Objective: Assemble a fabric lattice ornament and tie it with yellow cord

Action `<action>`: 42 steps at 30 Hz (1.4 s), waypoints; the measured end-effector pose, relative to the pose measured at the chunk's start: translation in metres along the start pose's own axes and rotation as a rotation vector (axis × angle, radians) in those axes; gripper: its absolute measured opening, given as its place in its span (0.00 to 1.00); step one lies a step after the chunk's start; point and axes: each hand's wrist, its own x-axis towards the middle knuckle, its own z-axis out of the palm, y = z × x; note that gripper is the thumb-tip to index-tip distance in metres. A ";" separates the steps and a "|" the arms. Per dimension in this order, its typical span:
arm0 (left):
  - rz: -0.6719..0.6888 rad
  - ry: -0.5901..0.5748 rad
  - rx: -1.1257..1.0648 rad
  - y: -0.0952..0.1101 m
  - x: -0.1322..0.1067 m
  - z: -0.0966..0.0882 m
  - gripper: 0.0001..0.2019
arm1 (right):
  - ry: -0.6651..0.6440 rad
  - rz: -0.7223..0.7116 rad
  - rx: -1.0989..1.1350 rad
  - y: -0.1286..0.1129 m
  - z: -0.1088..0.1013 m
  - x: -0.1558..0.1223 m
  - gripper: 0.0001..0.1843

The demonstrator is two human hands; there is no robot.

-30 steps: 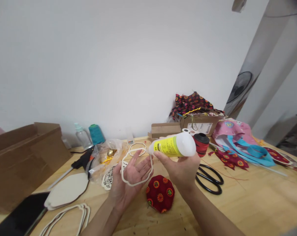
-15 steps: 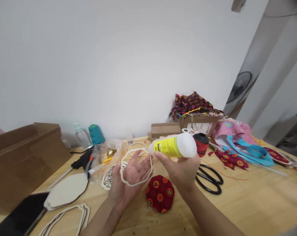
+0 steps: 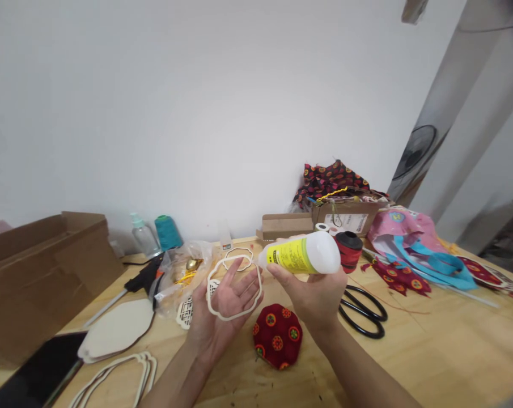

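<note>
"White wall behind, and a wooden table (image 3: 435, 362) below it. What's at the middle of the table?"

"A round red cushion (image 3: 277, 335) with a flower print. I'll place everything from that."

"Where are the hands?"

"Both are just above it. The left hand (image 3: 222, 309) is behind and to the left, palm up, its fingers (image 3: 243, 292) spread apart. A thin cream frame (image 3: 234, 289) lies across that palm."

"And the right hand?"

"Behind and to the right, with its fingers (image 3: 279, 273) clamped round a white glue bottle (image 3: 311, 254) with a yellow label. The bottle lies on its side, tilted, with its tip just beside the frame. I can't tell whether they touch."

"What else is close by?"

"Black scissors (image 3: 362, 311) lie to the cushion's right, and a black and red spool (image 3: 348, 250) stands behind the bottle. To the cushion's left are a pale board (image 3: 115, 331) and a stack of frames (image 3: 115, 382). Further left and back are a glue gun (image 3: 143, 281) and a cardboard box (image 3: 39, 277). Far right, a pink bag (image 3: 409, 238) lies on the table."
</note>
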 end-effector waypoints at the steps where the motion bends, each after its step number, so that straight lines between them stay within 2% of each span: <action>1: -0.004 0.005 0.000 0.000 0.000 0.000 0.30 | -0.007 -0.006 0.000 0.000 0.000 0.000 0.13; 6: 0.006 0.005 -0.008 0.001 0.000 -0.001 0.30 | -0.025 -0.040 0.010 -0.002 -0.002 0.002 0.13; 13: 0.010 0.001 0.013 0.004 0.000 -0.002 0.28 | -0.010 0.017 0.063 0.002 -0.001 0.001 0.15; 16: 0.004 0.009 0.011 0.004 0.000 -0.002 0.27 | -0.051 -0.023 0.050 0.001 0.000 0.001 0.13; 22: 0.036 -0.013 0.008 0.006 0.000 -0.005 0.26 | -0.019 -0.082 -0.032 -0.001 -0.001 0.002 0.14; 28: 0.017 -0.026 -0.002 0.005 0.002 -0.005 0.29 | -0.031 -0.091 -0.038 0.000 -0.001 0.002 0.12; 42: 0.039 -0.056 -0.029 0.009 0.000 -0.005 0.24 | -0.032 -0.067 -0.041 -0.003 0.000 0.002 0.14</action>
